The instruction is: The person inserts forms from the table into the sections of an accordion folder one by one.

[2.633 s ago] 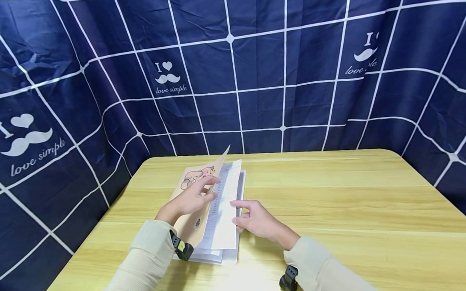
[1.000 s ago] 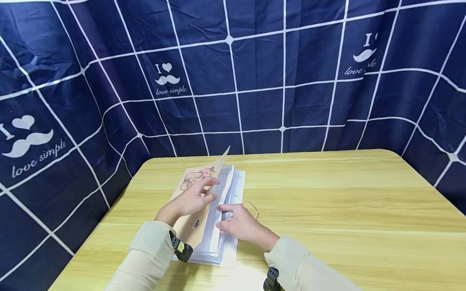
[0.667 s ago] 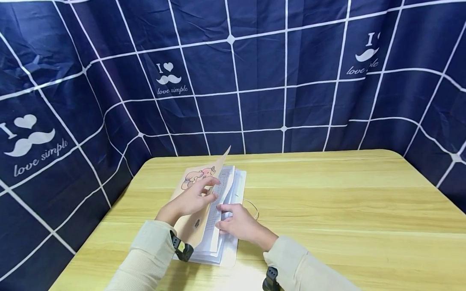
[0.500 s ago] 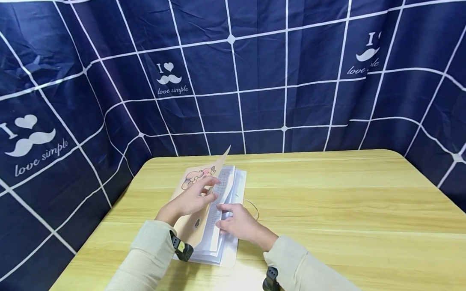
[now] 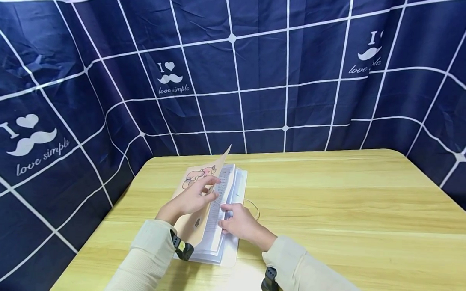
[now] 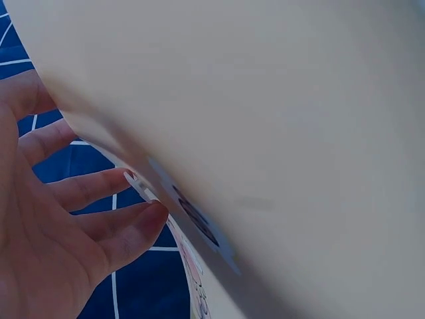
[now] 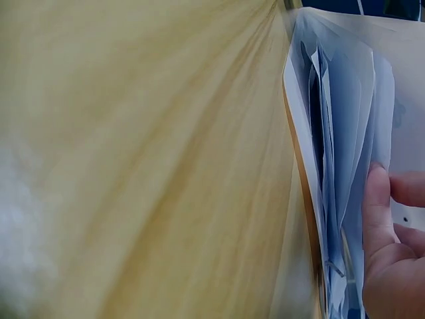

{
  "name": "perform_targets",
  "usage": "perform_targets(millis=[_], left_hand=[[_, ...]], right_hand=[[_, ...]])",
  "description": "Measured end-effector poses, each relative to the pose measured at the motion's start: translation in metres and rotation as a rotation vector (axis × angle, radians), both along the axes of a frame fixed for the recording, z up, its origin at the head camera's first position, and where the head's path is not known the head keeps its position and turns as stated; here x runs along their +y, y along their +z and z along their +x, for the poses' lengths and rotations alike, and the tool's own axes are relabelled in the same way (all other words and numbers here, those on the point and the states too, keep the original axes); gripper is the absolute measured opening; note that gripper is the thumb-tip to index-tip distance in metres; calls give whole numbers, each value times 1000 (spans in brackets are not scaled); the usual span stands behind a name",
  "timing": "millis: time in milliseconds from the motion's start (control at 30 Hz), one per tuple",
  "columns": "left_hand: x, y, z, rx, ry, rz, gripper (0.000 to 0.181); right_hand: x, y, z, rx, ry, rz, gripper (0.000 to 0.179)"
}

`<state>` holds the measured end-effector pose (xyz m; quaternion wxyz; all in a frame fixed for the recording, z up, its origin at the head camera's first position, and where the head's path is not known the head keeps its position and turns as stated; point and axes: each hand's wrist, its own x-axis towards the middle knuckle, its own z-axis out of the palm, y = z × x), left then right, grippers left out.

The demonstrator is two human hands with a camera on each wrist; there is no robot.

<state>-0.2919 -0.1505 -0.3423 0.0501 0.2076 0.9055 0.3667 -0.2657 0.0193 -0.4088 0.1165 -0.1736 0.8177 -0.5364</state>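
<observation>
In the head view a folder with a peach cartoon-printed cover [image 5: 189,227] lies on the left half of the table, its cover raised at a slant. My left hand [image 5: 190,199] holds the cover by its free edge, fingertips reaching over it. The left wrist view shows the cover [image 6: 279,119] large, with fingers and thumb at its edge. My right hand [image 5: 242,223] pinches the right edge of the printed sheets [image 5: 220,192] inside. In the right wrist view, thumb and finger grip a sheet's edge, beside several fanned white sheets [image 7: 352,106].
A thin cord loop [image 5: 255,206] sticks out from the folder's right side. The wooden table [image 5: 350,201] stretches to the right. Dark blue grid-patterned cloth [image 5: 258,78] hangs behind and along both sides.
Since the earliest frame, my right hand has moved left with the sheet edges, baring pages beneath and the cord loop. Lately it shifted slightly right. My left hand stays on the cover.
</observation>
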Motion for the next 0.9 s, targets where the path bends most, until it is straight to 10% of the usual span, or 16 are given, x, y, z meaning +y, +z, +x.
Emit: perform_targets(millis=[900], left_hand=[[23,-35,-1,120,-71,-234,35]], right_hand=[[9,-3,1,-32,-17,-67,40]])
